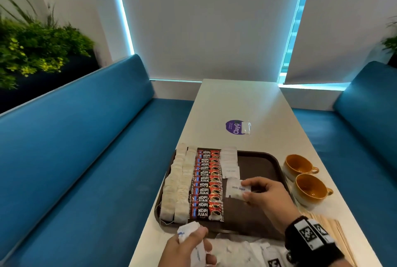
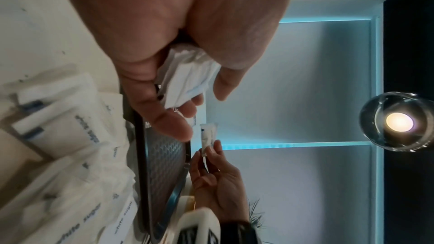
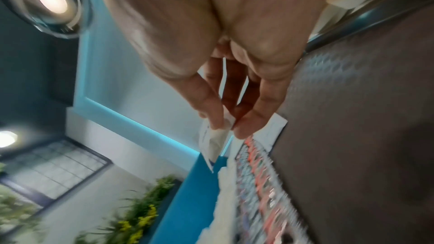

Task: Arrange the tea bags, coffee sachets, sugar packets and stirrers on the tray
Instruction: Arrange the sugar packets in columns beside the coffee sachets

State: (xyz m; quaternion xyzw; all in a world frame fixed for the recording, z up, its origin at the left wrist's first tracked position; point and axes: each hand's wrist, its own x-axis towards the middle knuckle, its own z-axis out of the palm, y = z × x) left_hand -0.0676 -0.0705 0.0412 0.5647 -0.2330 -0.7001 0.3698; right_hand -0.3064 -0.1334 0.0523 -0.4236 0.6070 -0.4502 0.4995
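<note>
While above tray [image 1: 260, 160], pinched one sugar packet [image 1: 237, 189] in right hand [image 1: 265, 197]; gripped packet bundle [image 1: 189, 232] in left hand [image 1: 184, 251].

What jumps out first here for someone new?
The red coffee sachets in one neat column on the brown tray, between tea bags on the left and white sugar packets. Over the tray, the right hand pinches one sugar packet; the left hand grips a bunch at the near edge.

Cyan daylight glows around the blinds [image 1: 206, 19] — a ceiling lamp [image 2: 399, 122] flares; wrist views are blurred, the head view bends at its edges.
</note>
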